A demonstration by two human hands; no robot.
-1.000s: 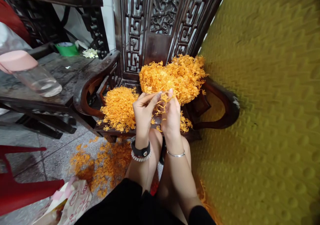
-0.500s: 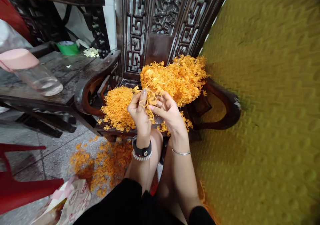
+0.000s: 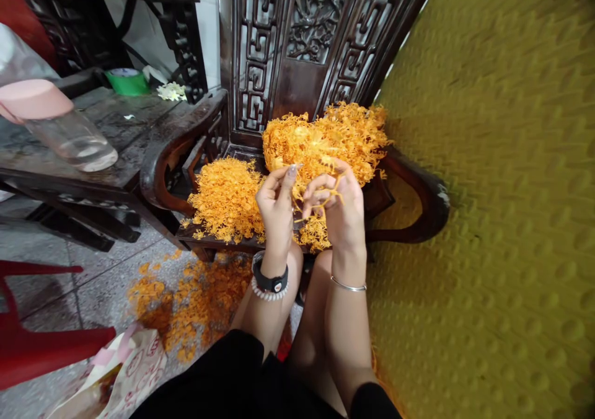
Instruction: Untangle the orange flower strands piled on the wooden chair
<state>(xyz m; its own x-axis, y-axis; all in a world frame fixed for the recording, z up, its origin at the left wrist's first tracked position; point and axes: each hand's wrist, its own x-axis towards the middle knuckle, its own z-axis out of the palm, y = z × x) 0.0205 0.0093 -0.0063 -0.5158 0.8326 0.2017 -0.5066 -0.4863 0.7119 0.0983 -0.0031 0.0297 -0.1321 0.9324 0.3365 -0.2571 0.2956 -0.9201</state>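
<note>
My left hand point(image 3: 277, 202) is in a pinch, thumb against fingers, in front of the orange heaps. What sits at its fingertips is too small to make out. Beside it, my right hand point(image 3: 344, 211) has its fingers curled around a thin orange branching piece point(image 3: 338, 191), like a plastic flower stem, whose prongs stick out between them. Behind both hands a large heap of orange flower-like pieces point(image 3: 320, 137) rests on the dark wooden chair seat. A lower heap of small orange pieces point(image 3: 225, 199) lies to the left, and a few orange pieces point(image 3: 317, 232) lie under my hands.
Curved chair arms point(image 3: 418, 202) flank the seat. On a side table point(image 3: 134, 140) at left are a pink-lidded bottle point(image 3: 65, 127) and green tape point(image 3: 127, 82). Orange bits point(image 3: 195, 301) cover the floor near a red stool point(image 3: 51, 351) and a bag point(image 3: 125, 369). A yellow quilted surface point(image 3: 502, 220) stands right.
Both hands have shifted to the right and moved apart at the fingertips. The orange piece that was between them now shows among my right hand's fingers.
</note>
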